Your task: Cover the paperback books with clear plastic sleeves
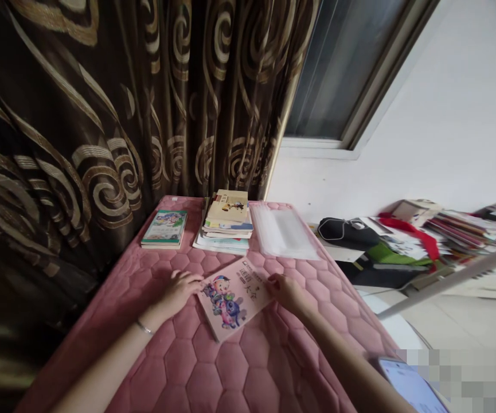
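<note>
A book (235, 299) with a pale pink cover and a colourful cartoon child and animals lies at a slant on the pink quilted surface. My left hand (182, 291), with a thin bracelet at the wrist, holds the book's upper left edge, fingertips against the cover. At the right edge, my right hand (288, 288) grips the book between thumb and fingers. Behind it stands a stack of books (227, 225), a tan one on top. Left of that stack is a small pile of green-covered books (164, 229). Clear plastic sheets (284, 230) lie on the right.
Brown patterned curtains (187, 103) hang along the left and back of the pink quilted surface (248, 378). On the right are a dark pouch (346, 230), piled papers and books (467, 226), and a slanted pale bar (449, 281). A lit phone (409, 385) shows at lower right.
</note>
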Demonstrator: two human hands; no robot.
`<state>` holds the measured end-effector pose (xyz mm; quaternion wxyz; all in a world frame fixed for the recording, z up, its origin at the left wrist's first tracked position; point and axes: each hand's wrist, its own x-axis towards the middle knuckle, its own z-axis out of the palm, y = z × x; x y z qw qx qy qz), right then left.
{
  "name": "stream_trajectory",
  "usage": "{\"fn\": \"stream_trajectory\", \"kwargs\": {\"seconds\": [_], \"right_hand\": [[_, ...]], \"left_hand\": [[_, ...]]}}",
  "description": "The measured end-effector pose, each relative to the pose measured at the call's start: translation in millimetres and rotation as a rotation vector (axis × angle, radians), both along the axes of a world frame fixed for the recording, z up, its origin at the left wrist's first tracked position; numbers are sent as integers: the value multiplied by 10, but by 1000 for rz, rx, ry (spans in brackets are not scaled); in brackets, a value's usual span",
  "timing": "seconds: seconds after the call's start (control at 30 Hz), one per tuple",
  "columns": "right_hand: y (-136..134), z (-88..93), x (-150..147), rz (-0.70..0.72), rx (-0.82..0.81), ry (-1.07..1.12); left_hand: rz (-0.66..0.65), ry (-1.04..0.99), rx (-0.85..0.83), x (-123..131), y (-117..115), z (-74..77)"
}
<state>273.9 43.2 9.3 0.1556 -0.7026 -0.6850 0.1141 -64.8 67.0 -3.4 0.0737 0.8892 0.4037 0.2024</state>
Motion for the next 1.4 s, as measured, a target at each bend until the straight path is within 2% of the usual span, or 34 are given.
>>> {"fn": "stream_trajectory", "kwargs": {"seconds": [0.1,0.2,0.3,0.37,0.47,0.6,0.73,0.83,0.97,1.17,1.4], "right_hand": [[-172,-31,4,-7,-28,20],[-222,-70,-29,-59,-26,75],[-194,-109,-55,-106,2,155],[-173,-146,-55,-117,26,203],[-169,-224,-37,-141,80,241],[-188,-324,-17,-160,125,271],[-182,-343,-36,-166,138,294],[-162,-324,-65,-179,152,281],[-153,-311,-94,-196,188,257],[-157,-278,-108,-202,167,265],[-123,-314,-106,-179,214,277]], "left_hand": [[97,-144,-44,109,326,-7],[169,-218,-59,300,616,-48],[264,-279,-62,473,788,-105],[331,-308,-78,536,816,-138],[450,-341,-126,545,722,-181],[539,-384,-191,494,373,-267],[468,-447,-206,469,-26,-378],[369,-526,-139,453,-180,-415],[310,-513,-83,444,-222,-377],[375,-396,-88,493,-247,-330],[367,-407,-58,502,-223,-345]]}}
